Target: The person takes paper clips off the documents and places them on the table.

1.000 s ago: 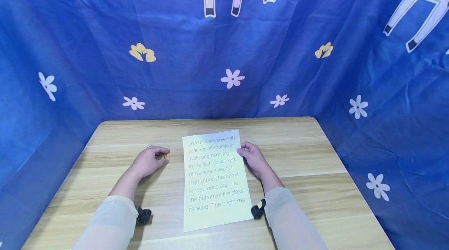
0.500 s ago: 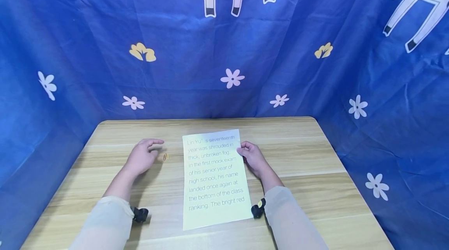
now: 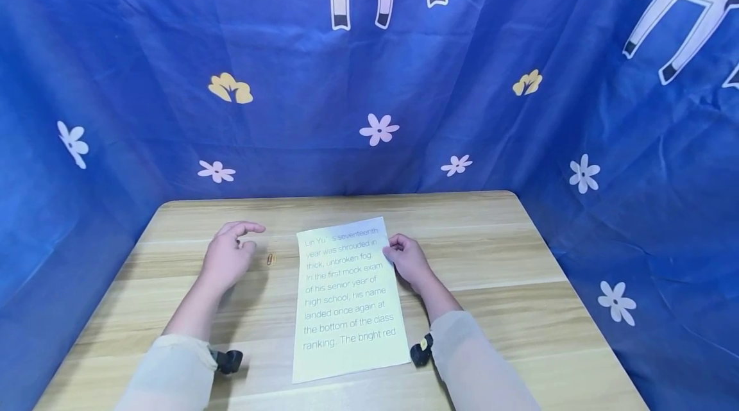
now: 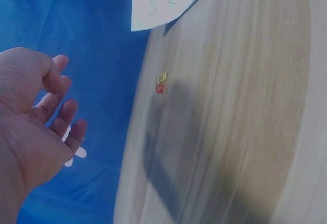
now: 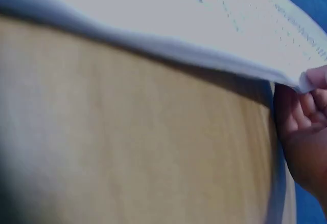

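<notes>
Tabletop [image 3: 491, 257] of pale wood-grain laminate, smooth with a faint satin sheen. Printed sheet [image 3: 346, 302] of thin matt paper, pale yellow, its right edge bending limply where the right hand [image 3: 407, 261] pinches it. Small paper clip [image 3: 271, 260], glossy, yellow and red coated. Backdrop [image 3: 369, 77] of soft matt woven cloth, blue, creased. Sleeves [image 3: 173, 372] of fine, slightly sheer beige fabric

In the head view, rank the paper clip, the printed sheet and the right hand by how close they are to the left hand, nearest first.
1. paper clip: on the table just right of the left hand, not touched.
2. printed sheet: mid-table, beyond the clip.
3. right hand: at the sheet's far right edge, lifting it.
</notes>
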`<state>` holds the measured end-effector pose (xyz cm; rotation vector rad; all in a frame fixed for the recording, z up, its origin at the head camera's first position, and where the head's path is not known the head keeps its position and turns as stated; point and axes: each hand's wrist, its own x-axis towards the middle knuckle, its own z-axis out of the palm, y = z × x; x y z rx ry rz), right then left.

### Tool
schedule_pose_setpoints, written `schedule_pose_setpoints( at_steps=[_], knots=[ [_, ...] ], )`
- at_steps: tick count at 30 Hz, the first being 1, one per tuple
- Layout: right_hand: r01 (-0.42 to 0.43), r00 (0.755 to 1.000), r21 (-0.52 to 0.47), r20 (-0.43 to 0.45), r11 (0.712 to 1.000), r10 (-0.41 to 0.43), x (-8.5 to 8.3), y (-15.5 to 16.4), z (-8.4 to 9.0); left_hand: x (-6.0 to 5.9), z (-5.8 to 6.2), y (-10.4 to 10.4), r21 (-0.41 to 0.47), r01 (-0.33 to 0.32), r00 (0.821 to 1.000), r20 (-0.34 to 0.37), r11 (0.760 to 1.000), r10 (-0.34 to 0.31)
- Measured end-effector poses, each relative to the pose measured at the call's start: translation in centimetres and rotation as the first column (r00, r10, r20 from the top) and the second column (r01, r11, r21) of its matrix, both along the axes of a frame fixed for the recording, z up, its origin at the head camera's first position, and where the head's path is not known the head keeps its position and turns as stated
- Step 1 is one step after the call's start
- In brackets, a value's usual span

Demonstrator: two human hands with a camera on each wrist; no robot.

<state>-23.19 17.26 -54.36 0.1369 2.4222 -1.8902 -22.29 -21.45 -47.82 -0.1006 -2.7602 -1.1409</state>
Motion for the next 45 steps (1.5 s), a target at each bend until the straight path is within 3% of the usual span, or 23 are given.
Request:
schedule_pose_setpoints(
  at_steps=[8,14,23,31,38,45],
  knots=[
    [0.071,0.997,0.103,-0.025,0.992,-0.069,0.2,0.8,1.3,0.6,0.0,0.6,0.018,0.026,0.999,0.024,1.000,-0.027],
    [0.080,0.997,0.226,-0.023,0.971,-0.077,-0.1,2.2,0.8,0.9,-0.5,0.9,0.021,0.041,0.999,0.021,0.999,-0.041],
    [0.088,0.996,0.334,-0.012,0.938,-0.089,-0.8,3.3,0.7,1.0,-1.1,1.6,0.038,0.063,0.997,0.031,0.997,-0.064],
    [0.078,0.997,0.468,-0.030,0.880,-0.073,-0.9,3.0,0.5,1.0,-1.1,2.1,0.035,0.075,0.996,0.037,0.997,-0.076],
    [0.071,0.997,0.579,-0.029,0.812,-0.066,-1.1,2.9,0.3,0.9,-1.4,2.2,0.042,0.082,0.996,0.043,0.996,-0.084],
    [0.070,0.998,0.625,-0.045,0.778,-0.053,-0.9,2.8,0.5,0.8,-1.7,2.3,0.038,0.090,0.995,0.040,0.995,-0.092]
  ],
)
